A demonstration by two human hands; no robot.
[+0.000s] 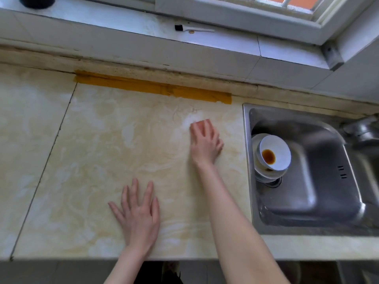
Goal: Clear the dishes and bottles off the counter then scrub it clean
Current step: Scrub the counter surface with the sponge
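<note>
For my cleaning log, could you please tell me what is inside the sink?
A white bowl with brown residue sits tilted on stacked white dishes; the drain beneath is mostly covered.

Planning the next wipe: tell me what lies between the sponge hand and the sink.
Head view: only bare counter lies between the right hand, gripping the sponge, and the sink rim.

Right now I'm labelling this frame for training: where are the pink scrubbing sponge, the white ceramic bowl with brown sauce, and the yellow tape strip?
Pink scrubbing sponge (202, 124): head view, exposed far edge.
White ceramic bowl (282, 147): head view, inner wall.
Yellow tape strip (153, 88): head view, its middle.
</note>
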